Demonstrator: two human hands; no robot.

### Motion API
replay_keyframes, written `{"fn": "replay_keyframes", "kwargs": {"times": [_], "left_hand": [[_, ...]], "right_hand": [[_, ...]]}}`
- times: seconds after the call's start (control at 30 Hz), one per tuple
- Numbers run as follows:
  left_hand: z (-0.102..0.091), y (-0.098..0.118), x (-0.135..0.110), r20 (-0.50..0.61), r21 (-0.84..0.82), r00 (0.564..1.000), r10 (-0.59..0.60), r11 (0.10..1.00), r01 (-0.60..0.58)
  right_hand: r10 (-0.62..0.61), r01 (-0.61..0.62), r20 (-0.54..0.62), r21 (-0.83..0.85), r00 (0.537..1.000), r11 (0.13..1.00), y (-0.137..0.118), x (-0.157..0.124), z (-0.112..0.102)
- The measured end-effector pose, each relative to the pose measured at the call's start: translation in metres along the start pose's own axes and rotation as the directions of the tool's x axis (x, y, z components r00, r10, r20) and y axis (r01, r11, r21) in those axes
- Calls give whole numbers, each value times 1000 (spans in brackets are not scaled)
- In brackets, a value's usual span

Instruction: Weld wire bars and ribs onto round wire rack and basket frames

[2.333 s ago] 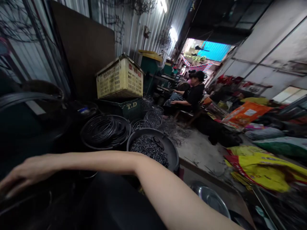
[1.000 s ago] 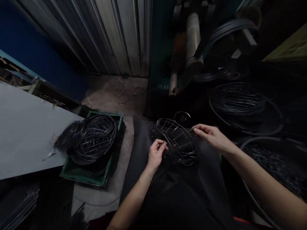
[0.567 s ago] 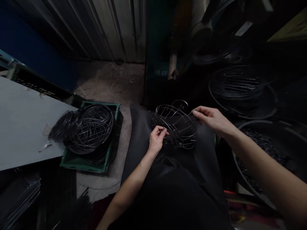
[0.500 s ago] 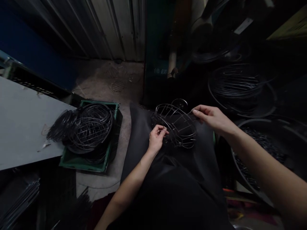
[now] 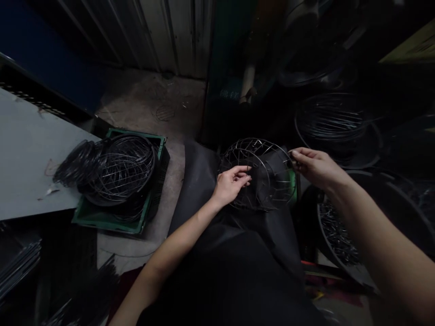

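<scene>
A round cage-like wire basket of thin metal wire rests tilted over my lap, on a dark apron. At its right edge, my right hand pinches the outer wire between thumb and fingers. My left hand reaches over the basket's left side, its fingers curled close to the thumb. Something small and dark shows at those fingertips; whether it is a loose piece or part of the basket, I cannot make out.
To the left, a green crate bears a dark bowl heaped with wire rings, beside a pale board. Wire grids fill a basin on the right. Nearer, a tub holds many small metal pieces.
The basket has turned and shifted right, showing its round opening more fully. Both hands have moved right with it. My left hand's fingers have loosened a little and reach further over the basket.
</scene>
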State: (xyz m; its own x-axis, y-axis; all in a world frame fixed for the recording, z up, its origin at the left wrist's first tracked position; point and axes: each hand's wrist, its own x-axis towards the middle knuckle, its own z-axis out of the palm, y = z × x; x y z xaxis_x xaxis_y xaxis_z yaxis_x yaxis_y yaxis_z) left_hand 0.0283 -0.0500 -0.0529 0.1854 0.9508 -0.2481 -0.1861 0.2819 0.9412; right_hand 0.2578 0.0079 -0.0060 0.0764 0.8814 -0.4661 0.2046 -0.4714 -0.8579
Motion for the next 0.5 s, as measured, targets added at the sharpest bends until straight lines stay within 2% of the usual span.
{"fn": "replay_keyframes", "kwargs": {"times": [0.23,0.5], "left_hand": [[5,-1,-12,14,31,998,-53,998,53],[14,5,-38,12,81,1000,-15,997,14]], "right_hand": [[-9,13,53,-79,999,997,12,-18,-8],[11,-11,-2,-92,1000,996,20,-45,-16]]}}
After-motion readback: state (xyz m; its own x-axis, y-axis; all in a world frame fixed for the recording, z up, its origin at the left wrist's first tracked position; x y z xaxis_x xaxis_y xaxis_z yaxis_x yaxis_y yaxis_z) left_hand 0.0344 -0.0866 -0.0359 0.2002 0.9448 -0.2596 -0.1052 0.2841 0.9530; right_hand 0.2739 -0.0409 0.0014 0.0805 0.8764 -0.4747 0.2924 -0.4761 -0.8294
